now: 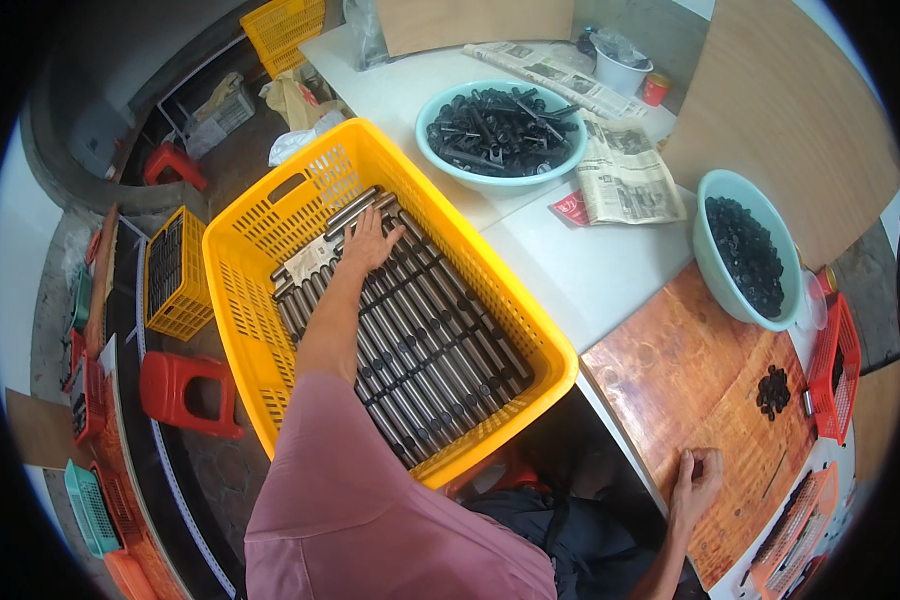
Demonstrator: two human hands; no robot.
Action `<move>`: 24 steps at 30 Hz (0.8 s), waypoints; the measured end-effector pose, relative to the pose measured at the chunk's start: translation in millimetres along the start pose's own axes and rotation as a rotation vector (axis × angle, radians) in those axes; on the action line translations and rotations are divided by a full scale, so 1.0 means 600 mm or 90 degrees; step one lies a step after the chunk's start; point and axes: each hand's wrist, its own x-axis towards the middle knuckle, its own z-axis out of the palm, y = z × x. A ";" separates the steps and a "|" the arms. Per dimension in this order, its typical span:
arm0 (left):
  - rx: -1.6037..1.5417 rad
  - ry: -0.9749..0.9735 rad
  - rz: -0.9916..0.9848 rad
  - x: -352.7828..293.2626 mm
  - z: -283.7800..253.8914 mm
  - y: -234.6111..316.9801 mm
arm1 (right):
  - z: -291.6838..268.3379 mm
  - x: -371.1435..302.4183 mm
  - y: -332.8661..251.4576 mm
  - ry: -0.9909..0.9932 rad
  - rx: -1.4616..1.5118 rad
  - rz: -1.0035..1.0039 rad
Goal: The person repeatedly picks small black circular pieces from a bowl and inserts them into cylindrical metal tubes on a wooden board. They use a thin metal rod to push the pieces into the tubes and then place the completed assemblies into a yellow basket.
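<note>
My left hand point(370, 243) reaches into a large yellow plastic crate point(545, 395) and lies with fingers spread on the metal tubes point(425, 335) at its far end. The tubes are silver with black fittings and lie side by side in rows. A pale sheet point(310, 260) shows beside my left wrist, among the tubes. On the right, my right hand point(697, 483) rests at the near edge of a reddish-brown wooden board point(690, 370), fingers curled inward. Whether anything is inside that hand is hidden. A small pile of black parts point(773, 392) lies farther right on the board.
Two pale-blue basins, one point(505, 178) at the back and one point(715, 250) at the right, hold black parts. Newspaper point(630, 175) lies between them. Red baskets point(838, 370) line the right side. At left stand a smaller yellow crate point(195, 318) and a red stool point(160, 390).
</note>
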 end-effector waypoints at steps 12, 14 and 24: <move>-0.146 0.506 -0.123 -0.063 -0.031 -0.244 | -0.009 0.000 -0.006 -0.022 0.043 0.003; -0.125 0.494 -0.135 -0.093 -0.049 -0.272 | -0.011 -0.001 -0.007 -0.028 0.055 -0.003; -0.126 0.627 0.041 -0.125 -0.248 -0.232 | -0.028 -0.025 -0.001 -0.084 0.225 0.147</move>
